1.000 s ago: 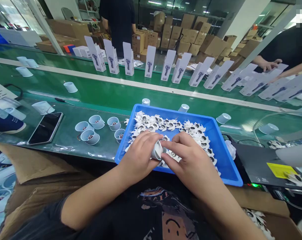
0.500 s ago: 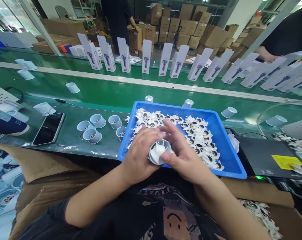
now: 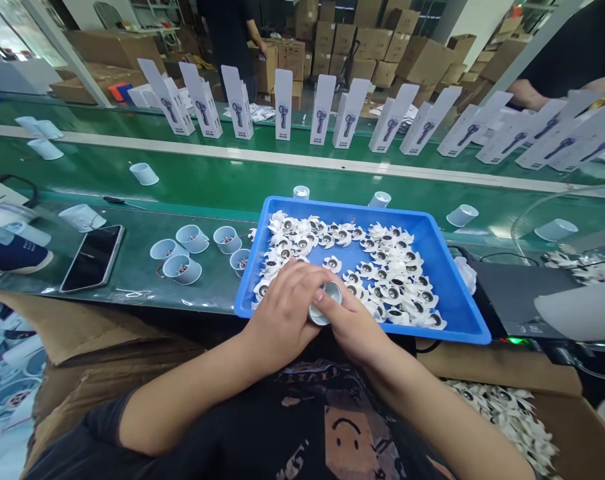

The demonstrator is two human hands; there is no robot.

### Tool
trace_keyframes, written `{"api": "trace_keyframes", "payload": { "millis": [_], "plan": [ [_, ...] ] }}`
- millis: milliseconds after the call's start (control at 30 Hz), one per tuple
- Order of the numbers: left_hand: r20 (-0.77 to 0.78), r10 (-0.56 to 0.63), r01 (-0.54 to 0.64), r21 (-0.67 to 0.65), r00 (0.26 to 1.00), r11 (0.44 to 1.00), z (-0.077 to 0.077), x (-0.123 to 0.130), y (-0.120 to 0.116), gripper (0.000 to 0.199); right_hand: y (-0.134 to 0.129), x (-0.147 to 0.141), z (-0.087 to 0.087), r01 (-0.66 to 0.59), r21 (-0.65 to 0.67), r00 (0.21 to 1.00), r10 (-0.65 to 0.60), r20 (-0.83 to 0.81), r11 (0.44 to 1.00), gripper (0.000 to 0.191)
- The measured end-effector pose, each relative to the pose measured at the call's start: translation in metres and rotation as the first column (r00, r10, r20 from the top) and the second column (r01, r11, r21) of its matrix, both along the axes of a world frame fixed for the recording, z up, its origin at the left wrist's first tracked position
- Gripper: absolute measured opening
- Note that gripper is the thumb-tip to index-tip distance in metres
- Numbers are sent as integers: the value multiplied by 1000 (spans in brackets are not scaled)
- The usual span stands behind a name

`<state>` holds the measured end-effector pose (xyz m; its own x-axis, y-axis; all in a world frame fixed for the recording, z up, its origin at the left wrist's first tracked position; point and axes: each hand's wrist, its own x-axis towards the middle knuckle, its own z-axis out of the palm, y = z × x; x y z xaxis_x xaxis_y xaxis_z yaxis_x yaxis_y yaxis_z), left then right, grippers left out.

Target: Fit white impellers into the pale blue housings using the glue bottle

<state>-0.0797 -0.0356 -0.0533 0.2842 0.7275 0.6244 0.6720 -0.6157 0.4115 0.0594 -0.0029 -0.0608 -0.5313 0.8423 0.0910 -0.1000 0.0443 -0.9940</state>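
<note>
A light-blue plastic cup point(image 3: 319, 319) is held between both hands in front of my chest, its open end facing up toward me. My left hand point(image 3: 287, 310) wraps around its left side. My right hand point(image 3: 357, 330) closes on the right side, with the thumb pressed into the cup's mouth; that thumb hides most of the inside. Just beyond the hands lies a blue tray point(image 3: 462, 310) holding many white fan blades point(image 3: 393, 292) with dark round hubs. Left of the tray several similar cups point(image 3: 182, 269) stand on the bench, small reddish parts inside them.
A phone point(image 3: 93, 259) and a screwdriver point(image 3: 116, 200) lie at left. White boxes point(image 3: 283, 107) line the far side of the green belt point(image 3: 197, 180), which carries scattered cups. An open carton point(image 3: 577, 427) of fan blades sits lower right. Other people stand across the belt.
My right hand has closed in, its fingers wrapping the cup and its thumb moving over the mouth. The white fan blade inside the cup is now mostly hidden. The camera view shifted slightly.
</note>
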Motion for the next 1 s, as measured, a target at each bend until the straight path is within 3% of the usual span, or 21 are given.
{"api": "trace_keyframes", "payload": {
  "millis": [167, 233, 267, 333, 367, 400, 433, 500, 633, 700, 767, 833, 900, 1000],
  "plan": [
    [176, 52, -31, -116, 983, 993, -4, -3, 3, 39, 3, 9, -3, 2, 55, 999, -5, 52, 999, 64],
    [197, 87, -58, -147, 977, 987, -6, -6, 4, 40, 1, 16, 0, 94, 224, 988, -118, 98, 970, 61],
    [195, 100, -71, -149, 976, 986, -7, -8, 5, 40, 0, 20, 2, 123, 390, 969, -195, 151, 913, 58],
    [181, 110, -86, -135, 977, 987, -8, -13, 8, 41, -3, 27, 9, 63, 735, 892, -369, 263, 676, 44],
    [168, 106, -85, -129, 980, 988, -9, -14, 9, 41, -4, 30, 12, 4, 838, 849, -444, 285, 545, 35],
    [153, 99, -80, -127, 983, 989, -9, -16, 10, 41, -5, 32, 16, -33, 889, 827, -487, 281, 457, 28],
    [137, 92, -75, -128, 986, 989, -9, -17, 11, 40, -5, 33, 19, -30, 905, 830, -495, 259, 424, 26],
    [104, 88, -74, -133, 991, 988, -9, -18, 10, 41, -5, 35, 22, -12, 905, 857, -461, 228, 426, 33],
    [-15, 42, -44, -119, 999, 992, -3, -22, 7, 47, -2, 40, 19, -152, 902, 840, -429, 333, 403, 45],
    [-76, 10, -20, -130, 997, 991, 6, -30, 15, 54, -1, 53, 17, -87, 919, 856, -443, 267, 385, 27],
    [-109, 108, -126, -179, 988, 976, 19, -48, 35, 62, 1, 73, 13, 24, 925, 858, -483, 177, 380, 21],
    [-165, 340, -374, -264, 926, 889, 36, -75, 67, 65, 3, 96, 6, 58, 931, 821, -548, 162, 361, 20],
    [-279, 533, -601, -364, 799, 711, 51, -108, 107, 60, 2, 115, -6, 40, 939, 776, -603, 187, 342, 18],
    [-365, 567, -673, -449, 739, 588, 59, -152, 163, 46, -5, 128, -26, -9, 941, 737, -634, 235, 339, 17]
  ]
}}
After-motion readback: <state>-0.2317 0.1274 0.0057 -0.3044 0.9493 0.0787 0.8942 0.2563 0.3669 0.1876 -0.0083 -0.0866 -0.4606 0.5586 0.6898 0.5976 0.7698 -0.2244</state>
